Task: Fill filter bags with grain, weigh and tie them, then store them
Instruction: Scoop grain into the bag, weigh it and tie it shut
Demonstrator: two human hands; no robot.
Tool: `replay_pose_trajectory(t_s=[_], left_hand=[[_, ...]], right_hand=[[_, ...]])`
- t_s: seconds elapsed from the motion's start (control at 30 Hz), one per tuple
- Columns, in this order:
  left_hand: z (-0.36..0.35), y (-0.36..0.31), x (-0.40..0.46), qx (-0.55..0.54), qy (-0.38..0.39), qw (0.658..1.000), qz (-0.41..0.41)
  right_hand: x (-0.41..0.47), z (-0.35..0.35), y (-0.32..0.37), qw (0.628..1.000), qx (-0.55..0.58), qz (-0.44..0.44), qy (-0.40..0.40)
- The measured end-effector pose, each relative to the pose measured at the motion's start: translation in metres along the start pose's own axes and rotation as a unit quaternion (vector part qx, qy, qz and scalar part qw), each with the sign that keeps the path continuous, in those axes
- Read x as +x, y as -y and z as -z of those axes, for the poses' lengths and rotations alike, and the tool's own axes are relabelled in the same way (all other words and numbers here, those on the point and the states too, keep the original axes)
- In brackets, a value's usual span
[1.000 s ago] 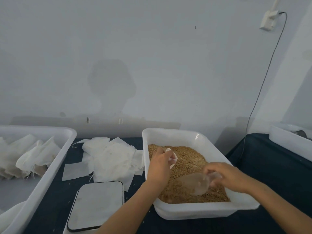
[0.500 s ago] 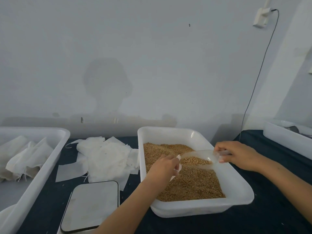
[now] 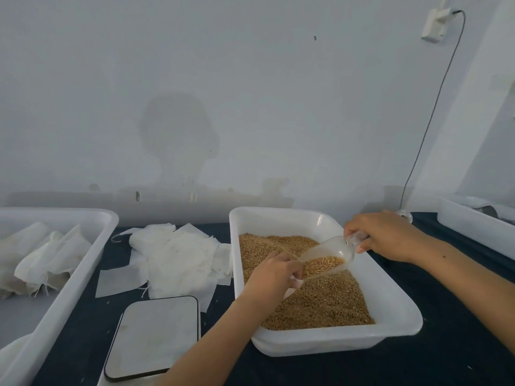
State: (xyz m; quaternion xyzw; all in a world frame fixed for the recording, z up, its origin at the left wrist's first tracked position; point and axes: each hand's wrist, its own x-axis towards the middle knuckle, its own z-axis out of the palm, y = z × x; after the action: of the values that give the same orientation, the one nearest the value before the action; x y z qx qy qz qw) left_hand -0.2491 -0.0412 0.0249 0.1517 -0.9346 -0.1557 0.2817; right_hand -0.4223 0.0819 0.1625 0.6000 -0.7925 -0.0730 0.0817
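A white tub (image 3: 395, 310) holds brown grain (image 3: 320, 302). My right hand (image 3: 387, 235) grips the handle of a clear plastic scoop (image 3: 328, 257) that carries grain and tilts down to the left. Its lip meets my left hand (image 3: 274, 273), which holds a white filter bag (image 3: 296, 280) over the grain; the bag is almost wholly hidden by the fingers. A pile of empty filter bags (image 3: 178, 257) lies on the dark table left of the tub. A flat scale (image 3: 153, 335) sits at the front.
A large white bin (image 3: 83, 263) at the left holds several filled bags (image 3: 47, 254). Another white bin (image 3: 473, 227) stands at the far right edge. A cable (image 3: 429, 112) runs down the wall from a socket. The wall is close behind the table.
My right hand lifted the loaded scoop out of the grain and tipped its lip down toward the bag. My left hand with the bag moved slightly toward the tub's middle.
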Motion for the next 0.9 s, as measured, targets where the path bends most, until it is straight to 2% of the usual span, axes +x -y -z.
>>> replay_pose_trajectory(t_s=[0.3,0.43,0.53,0.7,0.9], left_hand=[[0.003,-0.002,-0.001,-0.006,0.007,1.000,0.003],[0.005,-0.003,-0.002,-0.005,0.007,1.000,0.015],[0.006,-0.004,-0.003,-0.014,-0.015,0.999,0.028],[0.011,-0.003,-0.004,-0.085,-0.079,0.987,0.110],[0.016,0.003,-0.002,-0.228,-0.111,0.942,0.221]], right_hand=[[0.001,0.003,0.005,1.000,-0.029,-0.006,-0.002],[-0.003,0.000,0.004,1.000,0.005,-0.016,0.006],[-0.008,-0.007,0.002,0.997,0.048,-0.042,0.050],[-0.013,-0.026,0.002,0.985,0.134,-0.077,0.078],[-0.001,-0.061,0.023,0.983,0.129,-0.118,0.049]])
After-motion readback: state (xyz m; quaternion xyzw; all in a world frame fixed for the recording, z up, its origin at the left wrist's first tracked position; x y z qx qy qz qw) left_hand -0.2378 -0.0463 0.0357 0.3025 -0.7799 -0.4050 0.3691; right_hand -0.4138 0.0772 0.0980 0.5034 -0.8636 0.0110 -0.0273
